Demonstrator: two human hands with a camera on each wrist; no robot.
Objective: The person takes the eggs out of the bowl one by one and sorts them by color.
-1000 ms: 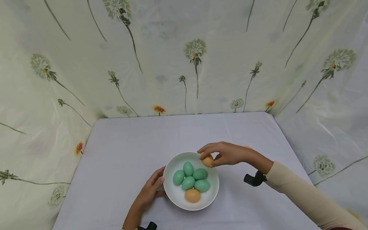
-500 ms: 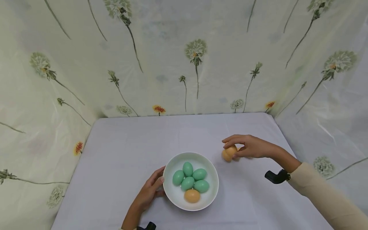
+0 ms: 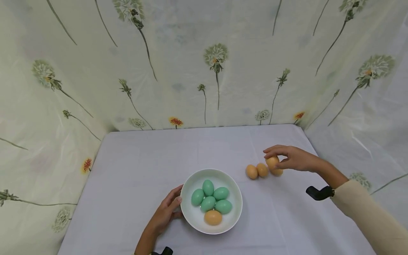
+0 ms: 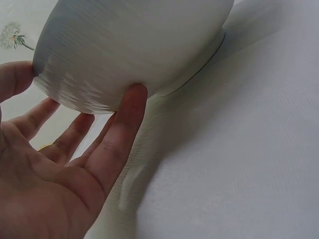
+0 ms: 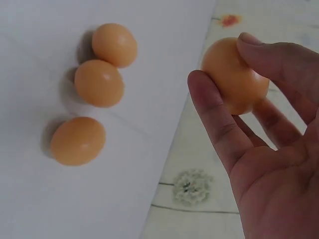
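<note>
A white bowl [image 3: 236,212] holds several green eggs [image 3: 208,204] and one brown egg [image 3: 213,217]. My left hand [image 3: 165,209] grips its left side, thumb by the rim. In the left wrist view the left fingers [image 4: 132,107] press against the outer wall of the bowl [image 4: 134,45]. Over to the right, my right hand [image 3: 291,158] pinches another brown egg [image 5: 232,74] between thumb and fingertips. This egg is held above a row of three brown eggs on the table; in the head view it overlaps the rightmost one [image 3: 277,172].
Left of that one, two more brown eggs [image 3: 251,171] lie close together on the white-covered table [image 3: 153,156]. A dandelion-print sheet [image 3: 178,71] hangs behind the table and along both sides.
My right hand has carried the brown egg from over the bowl's right rim rightward to the eggs on the table. The left hand and the bowl have stayed put.
</note>
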